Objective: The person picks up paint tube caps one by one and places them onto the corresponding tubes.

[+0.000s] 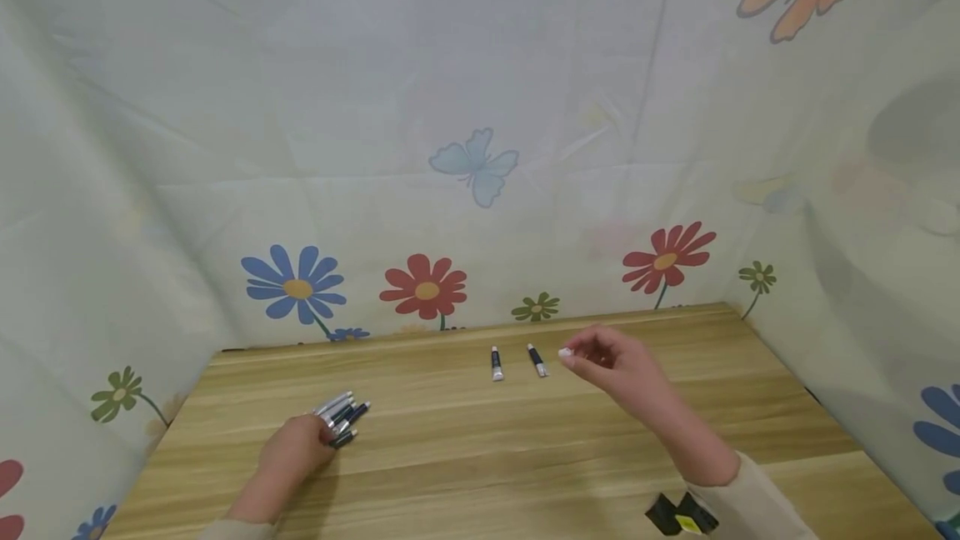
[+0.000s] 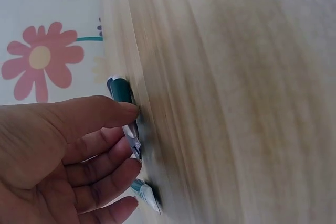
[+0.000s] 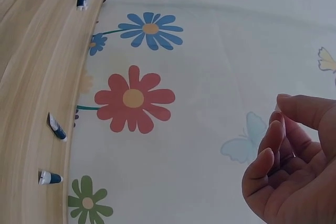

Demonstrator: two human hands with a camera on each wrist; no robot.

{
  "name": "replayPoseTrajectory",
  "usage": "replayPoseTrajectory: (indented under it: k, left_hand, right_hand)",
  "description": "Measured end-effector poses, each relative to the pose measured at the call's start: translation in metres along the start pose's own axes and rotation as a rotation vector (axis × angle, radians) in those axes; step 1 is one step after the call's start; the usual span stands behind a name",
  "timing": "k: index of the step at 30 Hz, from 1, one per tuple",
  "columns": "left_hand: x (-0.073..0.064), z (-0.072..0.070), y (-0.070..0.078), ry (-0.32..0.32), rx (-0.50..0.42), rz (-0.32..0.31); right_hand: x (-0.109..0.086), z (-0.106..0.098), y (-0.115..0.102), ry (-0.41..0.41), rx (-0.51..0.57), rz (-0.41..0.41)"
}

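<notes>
On a yellowish-brown wood-grained tabletop (image 1: 420, 465), the left hand (image 1: 296, 447) bends its fingers at a cluster of slim dark-and-silver tubes (image 1: 342, 415); whether they grip one, I cannot tell. Farther off, beside two white-capped dark tubes (image 1: 496, 363), the right hand (image 1: 621, 367) pinches a small white piece (image 1: 565, 352). Behind hangs pale flower-printed cloth (image 1: 360, 123).

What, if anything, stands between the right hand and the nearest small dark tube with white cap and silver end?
Nothing visible: in the head view, only light-brown wood-grain tabletop shows between the right hand and that small dark tube. The hand does pinch a small white object on the facing side.
</notes>
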State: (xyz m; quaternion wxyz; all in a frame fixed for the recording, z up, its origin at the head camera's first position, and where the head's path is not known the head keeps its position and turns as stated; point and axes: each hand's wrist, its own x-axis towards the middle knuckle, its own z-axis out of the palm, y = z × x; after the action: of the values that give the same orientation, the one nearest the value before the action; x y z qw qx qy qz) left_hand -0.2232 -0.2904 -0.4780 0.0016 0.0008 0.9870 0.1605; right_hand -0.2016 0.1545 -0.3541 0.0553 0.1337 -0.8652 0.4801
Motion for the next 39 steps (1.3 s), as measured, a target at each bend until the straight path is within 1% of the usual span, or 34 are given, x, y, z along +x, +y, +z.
replayPoseTrajectory:
  k: [2,7,10,14,20,23,25,29,32,35,39]
  left_hand:
    - [-0.002,0.0,-0.001,0.0,0.002,0.013]
    - [-0.005,-0.007,0.006,0.016,-0.021,0.048]
    - [-0.006,-0.016,0.017,0.02,-0.041,0.061]
    - [-0.006,-0.028,0.032,0.011,-0.074,0.06]
    - [-0.009,-0.047,0.059,0.005,-0.142,0.095]
    - [-0.011,-0.055,0.073,0.006,-0.156,0.11]
    - [-0.013,-0.06,0.082,0.017,-0.161,0.132]
    - [-0.016,-0.068,0.096,0.057,-0.17,0.171]
    - [-0.018,-0.073,0.106,0.07,-0.193,0.171]
    - [-0.019,-0.077,0.114,0.071,-0.236,0.171]
    - [-0.018,-0.078,0.125,0.076,-0.323,0.179]
  right_hand:
    - [0.001,0.002,0.0,-0.006,0.004,-0.008]
    - [0.003,0.004,-0.004,-0.019,0.015,-0.034]
    - [0.004,0.005,-0.006,-0.027,0.022,-0.042]
    - [0.005,0.004,-0.009,-0.034,0.034,-0.044]
    - [0.007,0.005,-0.014,-0.054,0.04,-0.049]
    - [0.008,0.005,-0.016,-0.058,0.038,-0.067]
    - [0.009,0.005,-0.018,-0.061,0.039,-0.082]
    - [0.01,0.005,-0.021,-0.07,0.045,-0.099]
    - [0.011,0.006,-0.022,-0.079,0.052,-0.101]
    - [0.013,0.007,-0.024,-0.088,0.063,-0.099]
    - [0.014,0.009,-0.025,-0.102,0.076,-0.09]
